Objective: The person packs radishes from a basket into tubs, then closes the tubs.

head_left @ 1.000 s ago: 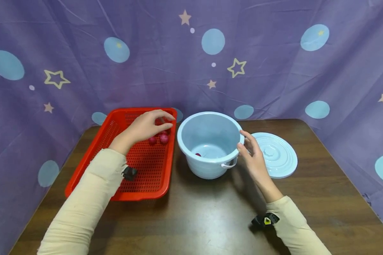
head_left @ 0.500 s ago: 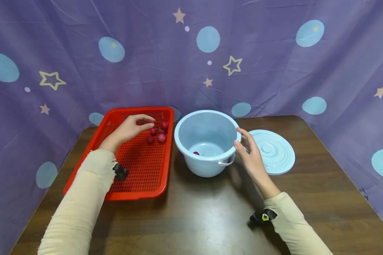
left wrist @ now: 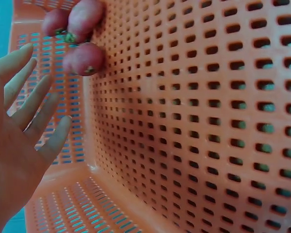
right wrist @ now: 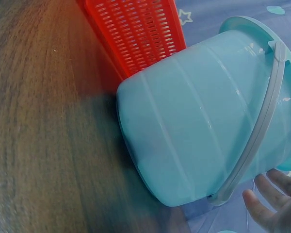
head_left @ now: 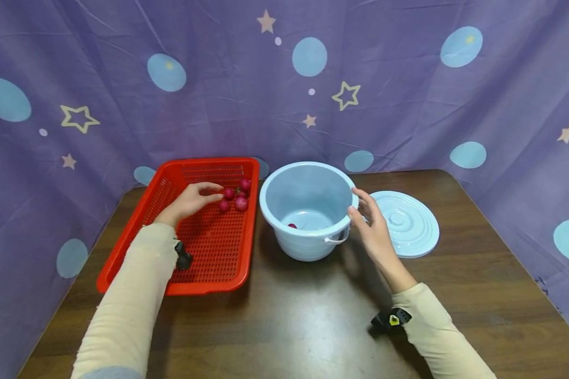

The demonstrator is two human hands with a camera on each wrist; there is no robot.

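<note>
My left hand [head_left: 192, 202] hovers inside the red basket [head_left: 251, 231], fingers extended and holding nothing. Just right of its fingertips, several radishes [head_left: 241, 203] lie clustered at the basket's far right corner. The left wrist view shows a gap between those fingers and the radishes [left wrist: 87, 59]. A light blue bucket [head_left: 305, 251] stands right of the basket, with one radish [head_left: 292, 226] on its bottom. My right hand [head_left: 375, 231] touches the bucket's right rim with fingers and thumb spread. In the right wrist view, its loose fingers lie right beside the bucket [right wrist: 184, 116].
A round light blue lid [head_left: 405, 223] lies on the brown wooden table [head_left: 284, 326], to the right of the bucket. The bucket's handle [right wrist: 262, 126] hangs down along its side. Behind the table hangs a purple patterned curtain [head_left: 246, 95].
My left hand has moved leftward and slightly down from above the radishes, uncovering them. My right hand stays at the bucket's rim. The head view has shifted slightly.
</note>
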